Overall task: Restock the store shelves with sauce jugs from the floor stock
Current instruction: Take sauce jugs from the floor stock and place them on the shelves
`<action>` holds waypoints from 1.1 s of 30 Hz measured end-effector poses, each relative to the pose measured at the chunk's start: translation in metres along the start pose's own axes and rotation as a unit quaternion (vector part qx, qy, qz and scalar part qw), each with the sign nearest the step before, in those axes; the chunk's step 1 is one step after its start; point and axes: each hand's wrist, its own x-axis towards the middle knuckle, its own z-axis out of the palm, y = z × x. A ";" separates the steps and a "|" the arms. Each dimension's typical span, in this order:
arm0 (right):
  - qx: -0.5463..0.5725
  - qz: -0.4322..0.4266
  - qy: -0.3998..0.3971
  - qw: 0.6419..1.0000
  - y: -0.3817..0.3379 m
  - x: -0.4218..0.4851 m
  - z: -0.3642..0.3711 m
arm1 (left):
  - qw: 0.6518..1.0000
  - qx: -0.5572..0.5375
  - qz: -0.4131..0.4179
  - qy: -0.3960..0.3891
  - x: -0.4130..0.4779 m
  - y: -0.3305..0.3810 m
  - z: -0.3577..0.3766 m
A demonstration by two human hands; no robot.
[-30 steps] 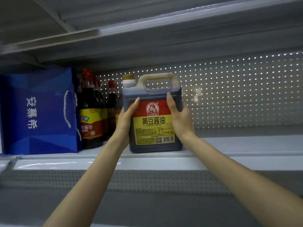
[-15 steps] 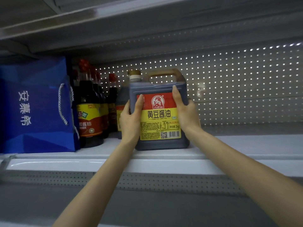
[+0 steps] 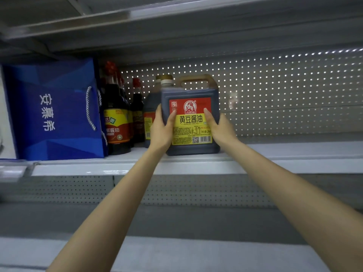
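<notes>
A: Through the head camera, where is the sauce jug [image 3: 191, 122]?

B: It stands upright on the shelf [image 3: 284, 152], near the front edge. Its red and yellow label faces the camera. The handle and cap sit on top, with the cap to the left.

A: Is the base down on the board?

B: It looks so; I see no gap under it.

A: What about the left hand [image 3: 160, 132]?

B: It clasps the jug's left side. The thumb lies up the front with its tip on the label's left edge. The fingers wrap round the corner, out of sight.

A: And the right hand [image 3: 221, 128]?

B: It does the same on the right side, thumb up on the label and fingers curled behind the jug's right wall. Both arms reach up from below.

A: What stands nearby?

B: Just left of it and further back is a second jug [image 3: 150, 108], partly hidden by the left hand. Left of that stand dark bottles [image 3: 115, 116] with red caps. Next comes a blue bag [image 3: 55, 114] with white characters and rope handles, close against the front bottle.

A: And to the right?

B: The shelf board runs on. Behind it is a back panel [image 3: 284, 91] full of small holes with light shining through. An upper shelf [image 3: 176, 18] hangs overhead, and a lower shelf [image 3: 196, 254] shows beneath the arms.
</notes>
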 end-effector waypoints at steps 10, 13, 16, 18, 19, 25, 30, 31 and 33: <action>-0.416 -0.055 -0.008 0.908 0.017 -0.053 -0.042 | 0.885 0.414 0.213 -0.012 -0.054 0.015 -0.014; -0.477 -0.074 -0.005 0.876 0.021 -0.061 -0.061 | 0.871 0.420 0.253 -0.026 -0.063 0.018 -0.002; -0.513 -0.083 0.006 0.854 0.028 -0.070 -0.088 | 0.860 0.426 0.278 -0.040 -0.069 0.021 0.012; -0.532 -0.081 0.017 0.843 0.035 -0.076 -0.111 | 0.859 0.422 0.285 -0.049 -0.072 0.024 0.024; -0.541 -0.078 0.023 0.837 0.039 -0.079 -0.124 | 0.860 0.419 0.287 -0.053 -0.074 0.027 0.030; -0.593 -0.026 0.068 0.802 0.069 -0.104 -0.216 | 0.853 0.431 0.284 -0.080 -0.087 0.039 0.080; -0.606 0.039 0.093 0.789 0.083 -0.140 -0.302 | 0.867 0.408 0.263 -0.112 -0.105 0.055 0.136; -0.608 0.048 0.098 0.786 0.085 -0.148 -0.317 | 0.870 0.404 0.258 -0.118 -0.108 0.060 0.147; -0.614 0.072 0.107 0.779 0.088 -0.164 -0.352 | 0.874 0.395 0.251 -0.132 -0.116 0.074 0.172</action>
